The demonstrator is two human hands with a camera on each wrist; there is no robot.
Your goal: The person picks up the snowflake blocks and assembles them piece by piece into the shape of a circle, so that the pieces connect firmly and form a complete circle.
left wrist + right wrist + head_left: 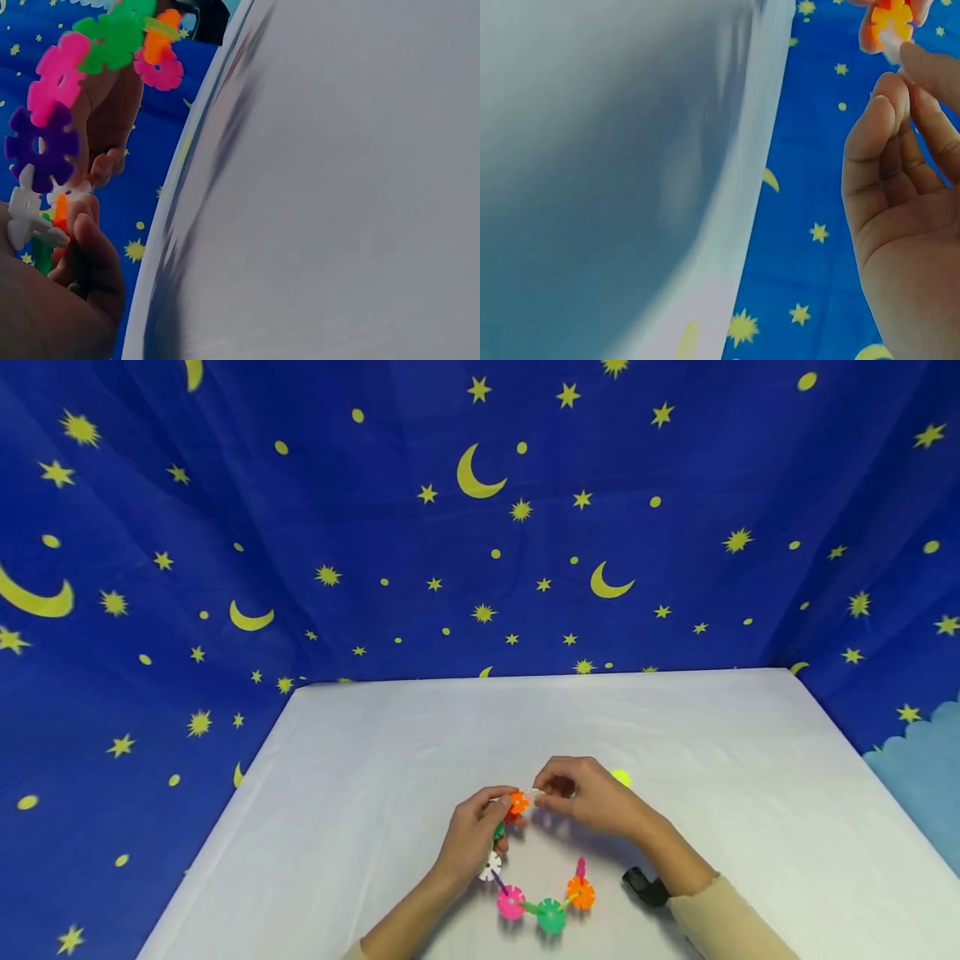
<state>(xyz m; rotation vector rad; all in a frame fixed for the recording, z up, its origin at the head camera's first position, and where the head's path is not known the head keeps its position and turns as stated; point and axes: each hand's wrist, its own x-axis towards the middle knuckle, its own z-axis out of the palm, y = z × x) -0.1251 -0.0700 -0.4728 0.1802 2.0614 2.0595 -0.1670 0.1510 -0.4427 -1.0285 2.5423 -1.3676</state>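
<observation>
A chain of interlocking plastic snowflake discs hangs in a curve from my left hand (472, 835). Its fingers and thumb grip the chain's upper end, around an orange disc (519, 802). My right hand (592, 795) pinches a white disc (891, 46) at the edge of that orange disc; the fingertips hide part of it. Lower down the chain come another white disc (491, 867), a purple disc (41, 145), a pink disc (512, 902), a green disc (551, 917) and a second orange disc (581, 892). A pink piece (581, 867) ends the chain.
A yellow disc (621, 777) lies on the white table (390, 735), partly behind my right wrist. Near the right forearm is a black object (645, 888), perhaps a strap or mount. Blue cloth (405, 527) with moons and stars surrounds the table's back and sides.
</observation>
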